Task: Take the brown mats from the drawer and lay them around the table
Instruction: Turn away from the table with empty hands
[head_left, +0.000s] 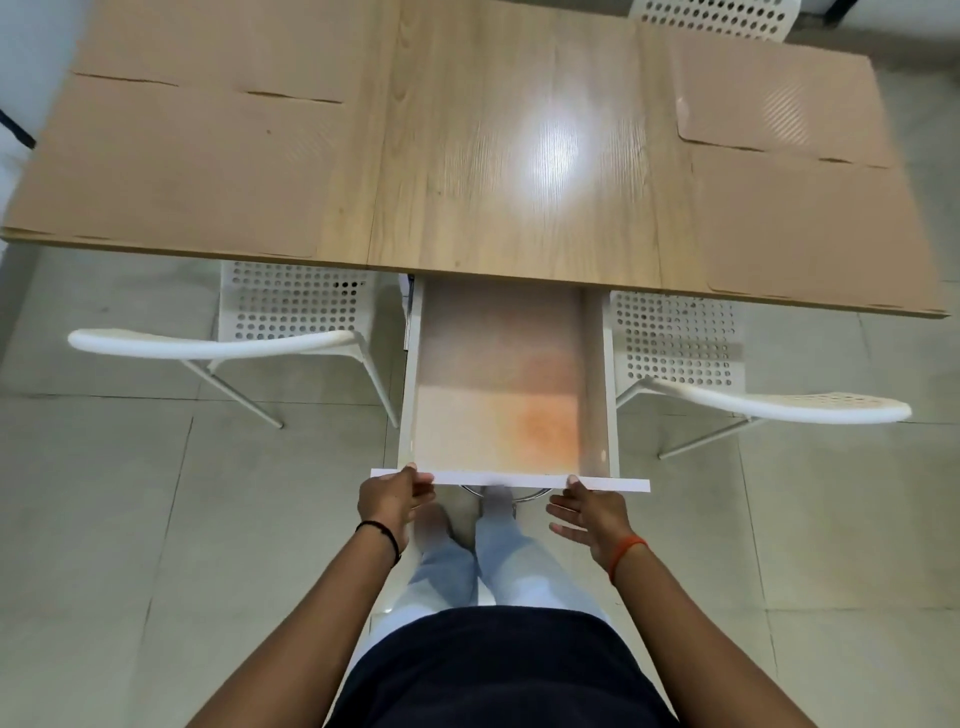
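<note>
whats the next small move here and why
Probably push the drawer shut. Four mats already lie on the table, two per side, like the near left mat; the drawer looks empty, and the left hand and right hand are at its front edge.

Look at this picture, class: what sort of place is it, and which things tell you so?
Probably a dining area: a wooden table laid with brown mats, white perforated chairs tucked around it, and a tiled floor.
</note>
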